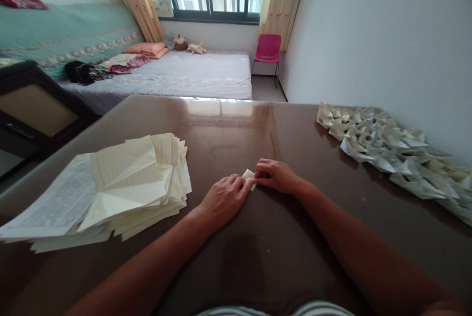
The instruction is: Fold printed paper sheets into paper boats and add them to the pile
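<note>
A small folded piece of cream paper (248,174) lies on the brown table between my two hands. My left hand (225,198) rests on the table with its fingers close together, pressing the paper's left side; its fingertips cover part of it. From the right, my right hand (277,175) is closed in a pinch at the paper's right edge, thumb and index finger meeting there. Only a pale corner and a lower edge show between the hands, so the exact folded shape is hard to make out.
To the left stands a loose stack of creased lined sheets (129,173), with printed paper (55,198) beside it. Rows of folded paper pieces (383,139) run along the right edge by the wall. Beyond the table (221,134) are a bed (206,75) and a pink chair (268,49).
</note>
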Demonstrator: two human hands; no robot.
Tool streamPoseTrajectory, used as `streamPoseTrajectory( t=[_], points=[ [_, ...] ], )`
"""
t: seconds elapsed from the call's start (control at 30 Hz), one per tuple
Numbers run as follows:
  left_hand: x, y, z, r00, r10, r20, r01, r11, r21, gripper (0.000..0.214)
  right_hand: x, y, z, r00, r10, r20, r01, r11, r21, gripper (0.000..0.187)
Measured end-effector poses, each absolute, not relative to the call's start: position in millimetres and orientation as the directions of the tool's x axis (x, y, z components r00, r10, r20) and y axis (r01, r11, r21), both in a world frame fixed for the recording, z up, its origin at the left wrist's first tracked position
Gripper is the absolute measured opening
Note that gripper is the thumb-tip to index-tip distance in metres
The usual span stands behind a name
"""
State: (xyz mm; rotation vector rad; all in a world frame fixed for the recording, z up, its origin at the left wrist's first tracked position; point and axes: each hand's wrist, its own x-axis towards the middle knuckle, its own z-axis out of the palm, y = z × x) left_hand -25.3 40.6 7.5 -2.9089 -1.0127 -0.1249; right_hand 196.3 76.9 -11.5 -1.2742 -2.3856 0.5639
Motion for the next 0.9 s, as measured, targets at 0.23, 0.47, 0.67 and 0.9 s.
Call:
streamPoseTrajectory(
  t=[0.23, 0.47, 0.67, 0.9],
  points=[
    [-28, 34, 9, 0.796, 0.597, 0.099, 0.605, -0.791, -0.095, 0.034, 197, 79, -11, -0.476, 0.873, 0.104, 0.666, 0.435, -0.606, 0.015],
    [-26, 28, 8, 0.79, 0.607, 0.091, 0.614, -0.783, -0.101, 0.036, 187, 79, -19, -0.429, 0.882, 0.193, 0.711, 0.462, -0.53, 0.021],
    [-26, 23, 4, 0.785, 0.615, 0.069, 0.618, -0.772, -0.147, 0.036, 182, 79, -18, -0.341, 0.926, 0.162, 0.778, 0.374, -0.504, 0.015],
    [-27, 28, 10, 0.779, 0.622, 0.071, 0.626, -0.774, -0.094, 0.031, 178, 75, -17, -0.274, 0.949, 0.156, 0.775, 0.314, -0.548, 0.016]
  ],
)
